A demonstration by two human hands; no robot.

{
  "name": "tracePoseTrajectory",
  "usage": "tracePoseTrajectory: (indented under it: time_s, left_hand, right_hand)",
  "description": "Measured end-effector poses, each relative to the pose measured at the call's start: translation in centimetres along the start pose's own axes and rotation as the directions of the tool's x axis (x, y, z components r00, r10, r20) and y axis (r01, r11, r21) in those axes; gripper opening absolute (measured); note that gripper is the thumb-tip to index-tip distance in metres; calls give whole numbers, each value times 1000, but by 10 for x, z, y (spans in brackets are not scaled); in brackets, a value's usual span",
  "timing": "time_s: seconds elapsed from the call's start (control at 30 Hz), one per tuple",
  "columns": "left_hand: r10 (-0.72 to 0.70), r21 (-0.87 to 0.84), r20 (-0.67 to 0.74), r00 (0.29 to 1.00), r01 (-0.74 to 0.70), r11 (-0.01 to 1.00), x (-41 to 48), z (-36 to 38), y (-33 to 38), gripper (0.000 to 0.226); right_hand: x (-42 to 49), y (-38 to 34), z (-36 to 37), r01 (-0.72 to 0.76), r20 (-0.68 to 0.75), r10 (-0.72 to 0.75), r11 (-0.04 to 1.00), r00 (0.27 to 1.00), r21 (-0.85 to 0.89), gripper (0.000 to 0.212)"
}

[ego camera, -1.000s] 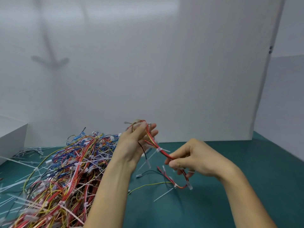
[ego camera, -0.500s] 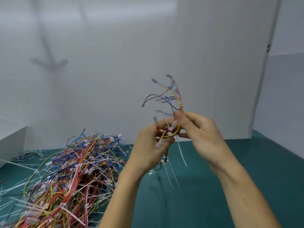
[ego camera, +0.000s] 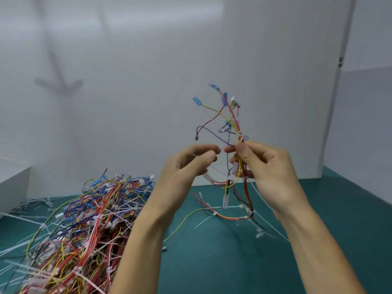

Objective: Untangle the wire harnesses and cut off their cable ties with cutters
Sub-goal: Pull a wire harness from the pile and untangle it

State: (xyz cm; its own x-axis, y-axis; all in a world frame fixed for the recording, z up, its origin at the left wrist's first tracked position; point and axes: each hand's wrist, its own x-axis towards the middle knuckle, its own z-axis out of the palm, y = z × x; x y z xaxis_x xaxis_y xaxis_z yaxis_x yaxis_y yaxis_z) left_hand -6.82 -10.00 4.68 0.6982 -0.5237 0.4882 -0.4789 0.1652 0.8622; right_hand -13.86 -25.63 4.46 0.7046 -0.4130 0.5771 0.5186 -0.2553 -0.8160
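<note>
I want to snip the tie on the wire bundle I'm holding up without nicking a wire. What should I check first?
1. Harness gripped: ok. The right hand pinches the harness just below the tie.
2. Tie exposed: ok. The white cable tie sits above the thumb, clear of the fingers.
3. Cutters ready: not ok. No cutters are in view.
4. Left hand free: cannot tell. The left hand is blurred, its fingers curled beside the harness.
5. Harness clear of the pile: cannot tell. Its lower end trails on the mat, and the left forearm hides the gap.
</note>
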Motion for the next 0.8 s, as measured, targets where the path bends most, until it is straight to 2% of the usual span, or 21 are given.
tracePoseTrajectory:
  time_s: [0.1,0.17,0.27,0.4,0.5,0.57,0.63,0.73,0.77,0.8]
  left_hand:
    - [-41,-30,-72,997,39,999,0,14,0,21]
    - [-47,-92,-147,988,34,995,0,21,-1,18]
    - [-95,-154,-191,977,65,986,0,21,-4,13]
    - [-180,-111,-210,961,160,981,3,17,-11,13]
    - [-245,-131,-192,950,223,966,4,13,-15,15]
    - [-294,-146,-162,942,272,951,6,9,-18,13]
    - [-311,-122,-133,941,296,947,5,6,-22,13]
    - [-323,-36,-77,943,321,946,1,7,-23,13]
    - [-331,0,-55,942,332,943,0,8,-23,15]
    - [-338,36,-34,941,339,940,-1,9,-23,17]
  right_hand:
    - [-4,1,12,12,136,-6,999,991,-45,19]
    - [-6,6,16,45,182,-10,982,983,-184,25]
    - [-7,10,16,89,192,-1,890,981,-447,30]
    - [-8,5,9,27,207,131,782,970,-623,25]
    - [-10,5,-1,-43,121,186,693,975,-720,23]
    - [-11,12,-11,-72,70,249,521,966,-850,24]
    - [-14,22,-22,-69,34,385,249,922,-966,20]
    - [-30,33,-39,-20,-45,632,-47,773,-999,11]
    - [-37,37,-45,8,-72,684,-112,726,-994,5]
    - [-44,42,-52,18,-106,723,-162,682,-987,11]
